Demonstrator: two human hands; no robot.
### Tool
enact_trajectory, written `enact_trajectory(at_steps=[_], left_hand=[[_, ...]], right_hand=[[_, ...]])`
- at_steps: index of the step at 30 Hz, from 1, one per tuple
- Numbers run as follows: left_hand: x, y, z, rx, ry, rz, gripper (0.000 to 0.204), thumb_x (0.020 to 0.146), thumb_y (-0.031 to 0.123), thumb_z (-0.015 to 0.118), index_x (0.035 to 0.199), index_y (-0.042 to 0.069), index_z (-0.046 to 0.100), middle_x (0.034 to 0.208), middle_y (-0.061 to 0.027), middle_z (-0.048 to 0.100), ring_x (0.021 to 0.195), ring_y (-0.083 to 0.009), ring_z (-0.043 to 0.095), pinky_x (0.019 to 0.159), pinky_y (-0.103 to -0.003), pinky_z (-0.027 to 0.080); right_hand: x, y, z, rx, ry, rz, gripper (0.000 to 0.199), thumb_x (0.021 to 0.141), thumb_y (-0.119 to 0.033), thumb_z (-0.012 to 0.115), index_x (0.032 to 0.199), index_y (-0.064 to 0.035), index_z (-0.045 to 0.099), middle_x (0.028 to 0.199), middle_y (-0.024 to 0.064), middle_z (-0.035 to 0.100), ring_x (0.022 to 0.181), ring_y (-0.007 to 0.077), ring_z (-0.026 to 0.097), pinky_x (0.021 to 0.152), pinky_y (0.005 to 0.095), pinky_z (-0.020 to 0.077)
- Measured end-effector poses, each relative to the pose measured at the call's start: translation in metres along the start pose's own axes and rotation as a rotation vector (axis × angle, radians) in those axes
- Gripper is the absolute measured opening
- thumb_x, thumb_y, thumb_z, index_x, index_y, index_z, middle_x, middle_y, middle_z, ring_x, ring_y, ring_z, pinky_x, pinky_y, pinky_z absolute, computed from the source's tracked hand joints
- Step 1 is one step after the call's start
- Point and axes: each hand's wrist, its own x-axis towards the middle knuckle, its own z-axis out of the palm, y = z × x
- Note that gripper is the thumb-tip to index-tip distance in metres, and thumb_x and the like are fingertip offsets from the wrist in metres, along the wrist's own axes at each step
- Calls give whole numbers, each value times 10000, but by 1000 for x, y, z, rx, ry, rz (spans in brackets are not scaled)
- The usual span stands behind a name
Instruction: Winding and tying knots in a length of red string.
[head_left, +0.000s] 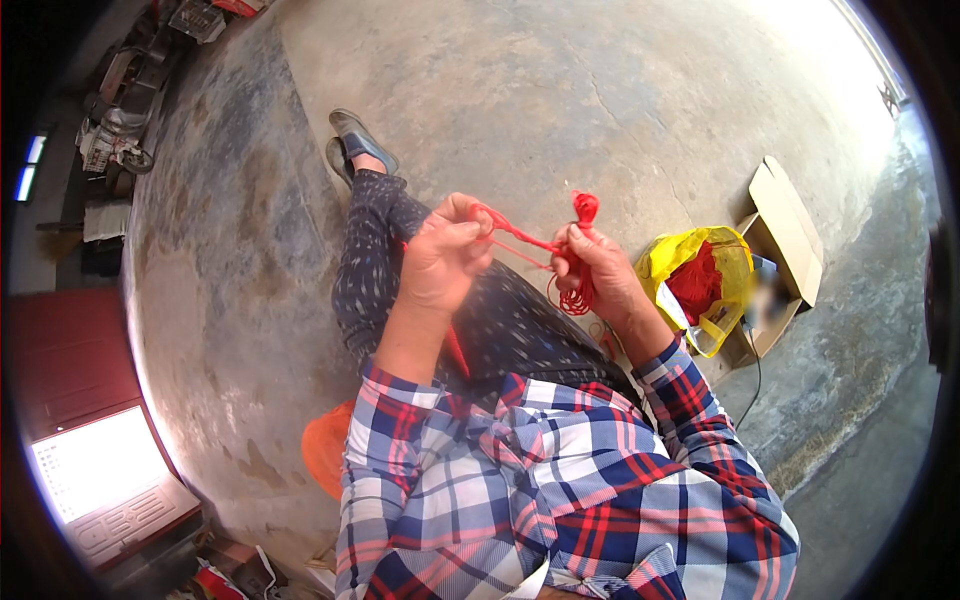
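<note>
Near frame centre, red cord [585,208] is pinched by fingers of the left hand [442,255] and right hand [597,268]; its bundled part is partly covered by the latter.

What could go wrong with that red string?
The red string between the left hand and right hand might knot, because loose loops hang below the right hand. The yellow bag on the right might also spill its red strands if bumped.
</note>
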Motion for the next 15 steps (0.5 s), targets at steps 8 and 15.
enact_trajectory(at_steps=[8,15], left_hand=[[-1,-21,13,438,123,-77,94,880,110,644,800,70,614,598,25,508,472,-39,386,405,-192,256],[-19,-17,9,656,-110,-154,185,792,38,693,962,36,618,711,53,542,525,-1,392,445,-167,245]], right_hand=[[-3,9,13,-325,-166,16,157,905,-224,640,888,-69,621,717,10,617,631,80,563,539,211,411],[8,-16,-2,141,180,-100,194,962,-269,548,848,-113,531,738,5,575,553,79,472,527,229,402]])
